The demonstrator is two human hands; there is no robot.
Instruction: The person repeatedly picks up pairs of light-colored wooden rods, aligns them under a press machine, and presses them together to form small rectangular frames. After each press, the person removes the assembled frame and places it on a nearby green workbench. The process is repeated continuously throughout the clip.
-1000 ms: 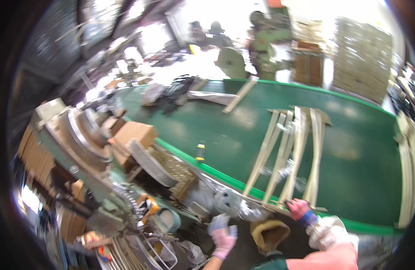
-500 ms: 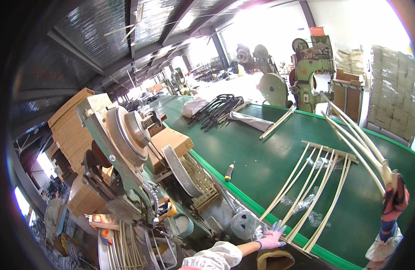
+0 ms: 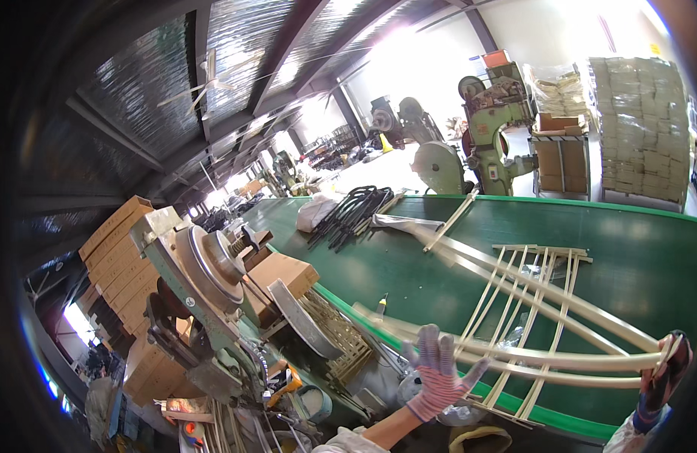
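Note:
My right hand [image 3: 666, 371], in a dark and red glove, grips one end of a cream frame of long curved bars [image 3: 590, 361]. The bars fan out leftward over the green conveyor belt [image 3: 628, 249], blurred toward their far ends. My left hand [image 3: 437, 377], in a pink and grey striped glove, is raised beside the belt's near edge with its fingers spread. It holds nothing, and one bar passes just beyond it; contact cannot be made out. Beneath the held frame, a second cream slatted frame [image 3: 545, 250] lies flat on the belt, with crumpled clear plastic [image 3: 517, 330] among its slats.
A yellow-and-black utility knife [image 3: 382, 305] lies near the belt's edge. Farther along are dark curved frames [image 3: 354, 215] and a loose cream bar [image 3: 450, 220]. A green machine with a wheel [image 3: 212, 264] and stacked cartons [image 3: 118, 260] stand at left.
My right hand has swung the held frame from upright at the right down and leftward across the belt. My left hand has lifted off the lying frame's near end. The view has shifted.

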